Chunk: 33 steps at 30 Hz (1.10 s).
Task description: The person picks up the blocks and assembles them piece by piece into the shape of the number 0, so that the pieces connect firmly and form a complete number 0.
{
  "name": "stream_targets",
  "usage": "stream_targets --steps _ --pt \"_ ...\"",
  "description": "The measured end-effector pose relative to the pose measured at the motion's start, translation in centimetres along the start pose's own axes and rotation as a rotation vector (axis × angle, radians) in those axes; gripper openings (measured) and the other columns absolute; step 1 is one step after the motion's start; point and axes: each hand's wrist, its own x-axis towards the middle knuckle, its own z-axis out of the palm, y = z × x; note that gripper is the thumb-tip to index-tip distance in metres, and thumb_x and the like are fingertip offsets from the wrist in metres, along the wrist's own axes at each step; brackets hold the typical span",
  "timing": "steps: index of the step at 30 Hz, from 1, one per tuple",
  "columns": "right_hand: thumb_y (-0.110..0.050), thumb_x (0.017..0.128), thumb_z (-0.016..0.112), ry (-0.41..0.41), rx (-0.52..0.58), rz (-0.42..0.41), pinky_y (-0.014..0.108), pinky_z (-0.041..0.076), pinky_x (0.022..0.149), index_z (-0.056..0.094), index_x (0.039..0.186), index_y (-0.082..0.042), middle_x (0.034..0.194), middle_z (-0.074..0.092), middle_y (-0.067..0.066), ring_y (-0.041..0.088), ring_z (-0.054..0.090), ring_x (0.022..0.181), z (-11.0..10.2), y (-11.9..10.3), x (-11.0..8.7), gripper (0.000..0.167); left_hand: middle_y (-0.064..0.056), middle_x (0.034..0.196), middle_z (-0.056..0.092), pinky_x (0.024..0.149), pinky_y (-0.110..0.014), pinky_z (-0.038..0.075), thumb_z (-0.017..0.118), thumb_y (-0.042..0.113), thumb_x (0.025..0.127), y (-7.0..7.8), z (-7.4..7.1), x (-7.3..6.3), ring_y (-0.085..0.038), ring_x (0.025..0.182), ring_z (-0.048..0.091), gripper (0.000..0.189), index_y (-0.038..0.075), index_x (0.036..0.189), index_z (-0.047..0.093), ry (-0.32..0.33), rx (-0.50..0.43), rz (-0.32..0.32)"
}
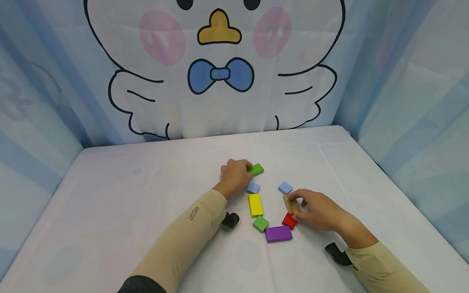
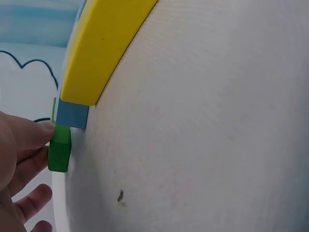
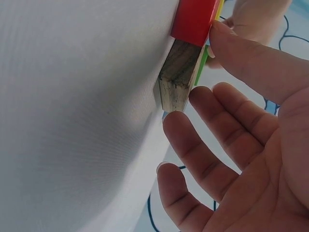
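Far back on the table, my left hand (image 1: pixel 235 175) pinches a long green block (image 1: pixel 257 169) between thumb and fingers. The left wrist view shows the thumb on the end of this green block (image 2: pixel 60 150). A blue block (image 1: pixel 253 187) lies just nearer than it. On the right, the thumb of my right hand (image 1: pixel 318 209) touches a red block (image 1: pixel 289 221). Its other fingers reach along a bare wooden block (image 1: pixel 291 203). In the right wrist view, those fingers spread loosely by the end of the wooden block (image 3: pixel 178 77), beside the red block (image 3: pixel 194 21).
A yellow block (image 1: pixel 255 205), a green square block (image 1: pixel 260 224) and a purple block (image 1: pixel 278 234) continue the curved row of blocks. Another blue block (image 1: pixel 285 187) lies beyond the wooden one. Behind the white table (image 1: pixel 110 211) hangs a printed curtain (image 1: pixel 220 110).
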Motion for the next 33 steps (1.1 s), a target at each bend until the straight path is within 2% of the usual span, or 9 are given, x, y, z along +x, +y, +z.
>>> stream_targets --steps 12,22,33 --pt "-0.017 0.086 0.079 0.000 0.001 -0.005 0.037 0.050 0.079 0.061 0.127 -0.007 0.114 0.063 0.003 0.022 0.058 0.097 0.0 0.0 -0.1 0.046 0.001 0.119 0.068 0.090 -0.039 0.036 0.067 0.027 0.098 0.9 0.6 0.0 -0.022 0.106 0.049 0.029 0.018 0.125 0.070 -0.048 -0.046 0.029" --pt "-0.017 0.086 0.079 0.008 -0.007 -0.008 0.036 0.050 0.078 0.061 0.127 -0.006 0.114 0.063 0.004 0.022 0.058 0.097 0.0 0.1 -0.1 0.046 0.002 0.122 0.068 0.092 -0.040 0.036 0.067 0.027 0.098 1.8 1.0 -0.3 -0.021 0.109 0.050 0.029 0.019 0.126 0.070 -0.082 -0.035 0.085" --pt "-0.017 0.086 0.078 0.009 -0.010 -0.013 0.037 0.050 0.079 0.061 0.127 -0.006 0.115 0.063 0.004 0.022 0.058 0.097 0.0 0.1 0.0 0.046 0.004 0.123 0.067 0.096 -0.042 0.035 0.066 0.030 0.098 2.4 1.2 -0.4 -0.021 0.112 0.048 0.030 0.023 0.128 0.070 -0.128 -0.007 0.088"
